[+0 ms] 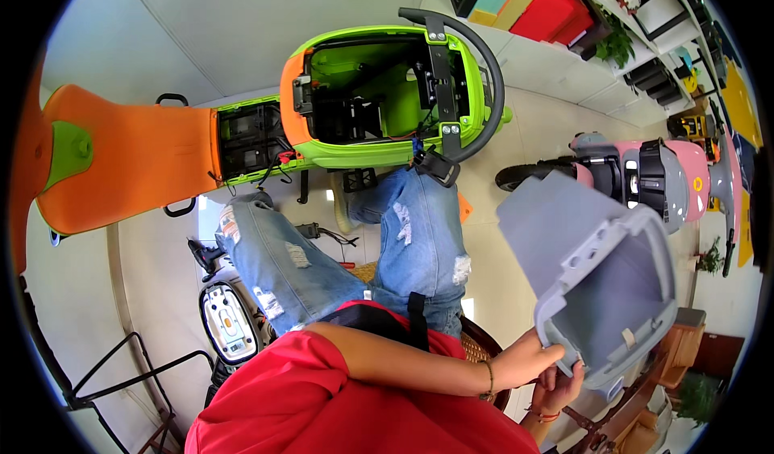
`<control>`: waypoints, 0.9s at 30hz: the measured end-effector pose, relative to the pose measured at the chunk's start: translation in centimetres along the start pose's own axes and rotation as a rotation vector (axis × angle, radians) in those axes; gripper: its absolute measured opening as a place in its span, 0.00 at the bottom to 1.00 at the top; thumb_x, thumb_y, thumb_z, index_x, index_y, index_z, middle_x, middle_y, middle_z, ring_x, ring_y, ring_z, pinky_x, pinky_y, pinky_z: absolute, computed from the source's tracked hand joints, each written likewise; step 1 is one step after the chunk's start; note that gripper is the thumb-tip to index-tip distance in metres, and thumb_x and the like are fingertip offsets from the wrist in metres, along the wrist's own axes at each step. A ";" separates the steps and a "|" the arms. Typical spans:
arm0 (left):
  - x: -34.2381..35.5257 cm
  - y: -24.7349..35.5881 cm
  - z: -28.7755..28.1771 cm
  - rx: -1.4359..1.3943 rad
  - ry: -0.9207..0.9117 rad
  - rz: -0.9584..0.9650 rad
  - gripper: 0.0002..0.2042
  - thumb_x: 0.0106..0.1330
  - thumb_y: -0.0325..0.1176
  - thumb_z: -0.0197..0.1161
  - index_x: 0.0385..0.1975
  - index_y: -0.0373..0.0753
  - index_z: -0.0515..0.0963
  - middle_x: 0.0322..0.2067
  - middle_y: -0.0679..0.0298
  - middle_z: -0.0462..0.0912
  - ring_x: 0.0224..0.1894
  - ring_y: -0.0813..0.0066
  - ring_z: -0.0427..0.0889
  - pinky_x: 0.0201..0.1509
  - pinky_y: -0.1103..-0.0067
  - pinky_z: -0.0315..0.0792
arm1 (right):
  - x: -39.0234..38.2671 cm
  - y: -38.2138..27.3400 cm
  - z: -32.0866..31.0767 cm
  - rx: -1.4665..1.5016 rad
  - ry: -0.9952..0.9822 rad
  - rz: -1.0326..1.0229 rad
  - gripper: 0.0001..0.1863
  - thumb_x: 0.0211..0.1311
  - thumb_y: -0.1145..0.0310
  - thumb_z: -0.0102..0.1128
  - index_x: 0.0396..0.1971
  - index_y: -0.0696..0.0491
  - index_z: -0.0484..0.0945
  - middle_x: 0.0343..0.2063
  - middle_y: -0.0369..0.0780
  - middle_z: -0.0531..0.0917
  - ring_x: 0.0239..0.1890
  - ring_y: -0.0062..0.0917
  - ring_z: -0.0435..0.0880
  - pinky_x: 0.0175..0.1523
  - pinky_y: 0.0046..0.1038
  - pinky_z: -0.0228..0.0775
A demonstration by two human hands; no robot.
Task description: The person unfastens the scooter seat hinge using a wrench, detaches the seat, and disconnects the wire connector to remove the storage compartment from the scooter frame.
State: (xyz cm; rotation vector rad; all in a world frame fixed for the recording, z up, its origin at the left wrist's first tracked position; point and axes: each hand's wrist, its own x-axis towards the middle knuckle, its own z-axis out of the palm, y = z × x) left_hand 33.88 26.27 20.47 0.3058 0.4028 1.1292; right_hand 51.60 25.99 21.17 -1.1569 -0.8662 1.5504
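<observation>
A grey plastic storage bucket [556, 220], perhaps a scooter's under-seat liner, is held tilted at my right side, its hollow facing me. My left hand [526, 363] reaches across my body and is closed on the bucket's near rim. Right beside it, my right hand [558, 388] pinches the same rim, its fingers partly hidden. In front of my knees a green and orange scooter body [326, 160] has an open cavity showing black parts inside. A black curved grab rail [493, 83] is bolted across its right end.
An orange panel [137, 152] extends left from the scooter. A cordless drill [205, 254] and an oval white-and-black part [229, 322] lie on the floor to the left. A pink and grey scooter [645, 178] stands at the right. Shelves [556, 51] line the back.
</observation>
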 end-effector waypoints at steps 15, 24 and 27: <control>-4.2 5.9 -16.8 0.691 0.222 -0.061 0.19 0.73 0.36 0.51 0.57 0.30 0.70 0.52 0.57 0.80 0.51 0.71 0.78 0.57 0.78 0.70 | 13.4 10.9 -15.9 0.380 0.347 0.549 0.09 0.56 0.73 0.58 0.36 0.59 0.73 0.28 0.38 0.79 0.10 0.10 0.57 0.11 0.12 0.45; -16.2 8.4 -20.9 0.290 1.180 0.422 0.13 0.71 0.30 0.51 0.51 0.32 0.73 0.45 0.56 0.82 0.47 0.72 0.80 0.51 0.76 0.73 | 21.2 22.1 -26.5 0.697 0.591 0.516 0.30 0.56 0.68 0.53 0.55 0.73 0.61 0.51 0.47 0.81 0.11 0.14 0.59 0.13 0.14 0.48; -18.5 7.8 -21.1 0.216 1.320 0.448 0.13 0.71 0.30 0.51 0.51 0.33 0.73 0.46 0.56 0.82 0.48 0.71 0.81 0.52 0.75 0.74 | 22.2 25.5 -26.5 0.720 0.622 0.421 0.37 0.56 0.63 0.53 0.59 0.73 0.56 0.54 0.46 0.79 0.11 0.14 0.59 0.13 0.13 0.49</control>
